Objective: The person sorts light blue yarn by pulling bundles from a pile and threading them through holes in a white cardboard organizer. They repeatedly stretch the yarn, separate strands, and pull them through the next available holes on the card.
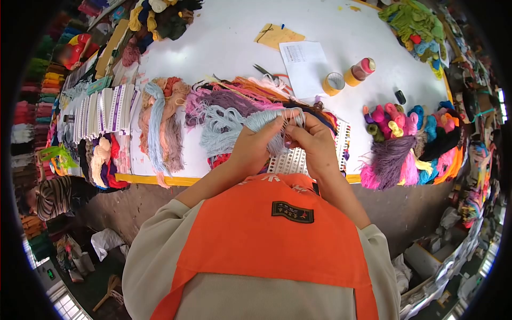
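Note:
A pale blue-grey hank of yarn lies over the pile in front of me, its looped end raised between my hands. My left hand is closed round the hank. From the other side my right hand pinches strands at the loop with thumb and fingers. Beneath both hands, a white punched card with rows of holes rests at the table's front edge. Purple yarn and several other coloured hanks lie just behind the pale one. My fingers partly hide the loop.
Stacked white cards and peach hanks lie to the left. Bright yarn bundles sit at right. Behind are scissors, a paper sheet, a tape roll and a jar. Another person's striped sleeve shows at far left.

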A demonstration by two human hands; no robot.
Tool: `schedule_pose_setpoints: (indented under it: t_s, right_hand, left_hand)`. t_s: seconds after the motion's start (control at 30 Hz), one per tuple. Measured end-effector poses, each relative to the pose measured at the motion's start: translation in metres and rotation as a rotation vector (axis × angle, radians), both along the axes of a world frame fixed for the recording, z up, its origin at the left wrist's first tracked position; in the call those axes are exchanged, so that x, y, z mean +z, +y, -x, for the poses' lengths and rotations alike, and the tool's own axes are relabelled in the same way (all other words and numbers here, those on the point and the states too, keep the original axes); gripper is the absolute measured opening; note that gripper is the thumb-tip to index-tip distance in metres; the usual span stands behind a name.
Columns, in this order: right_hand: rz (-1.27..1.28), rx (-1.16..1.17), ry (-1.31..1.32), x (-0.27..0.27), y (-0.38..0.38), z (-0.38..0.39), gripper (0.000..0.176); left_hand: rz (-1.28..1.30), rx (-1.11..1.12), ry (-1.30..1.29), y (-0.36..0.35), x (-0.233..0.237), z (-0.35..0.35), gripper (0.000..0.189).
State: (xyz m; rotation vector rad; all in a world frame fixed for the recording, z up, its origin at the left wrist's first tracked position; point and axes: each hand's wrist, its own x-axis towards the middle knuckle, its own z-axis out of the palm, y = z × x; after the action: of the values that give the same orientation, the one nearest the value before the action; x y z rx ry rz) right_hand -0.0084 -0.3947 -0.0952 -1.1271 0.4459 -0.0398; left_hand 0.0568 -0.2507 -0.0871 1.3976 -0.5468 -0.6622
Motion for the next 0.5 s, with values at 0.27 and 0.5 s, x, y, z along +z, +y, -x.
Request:
schedule_pose_setpoints:
  t_s: [0.27,0.5]
  right_hand:
    - [-0.118,0.003,0.034,-0.004,-0.002,0.001,0.015]
    - [-0.355,0.023,-0.021,-0.004,-0.011,0.003,0.013]
  left_hand:
    - [0.252,0.142,0.534,-0.005,-0.011,0.003,0.021]
    - [0.231,0.111,0.539,-0.003,-0.008,0.000,0.021]
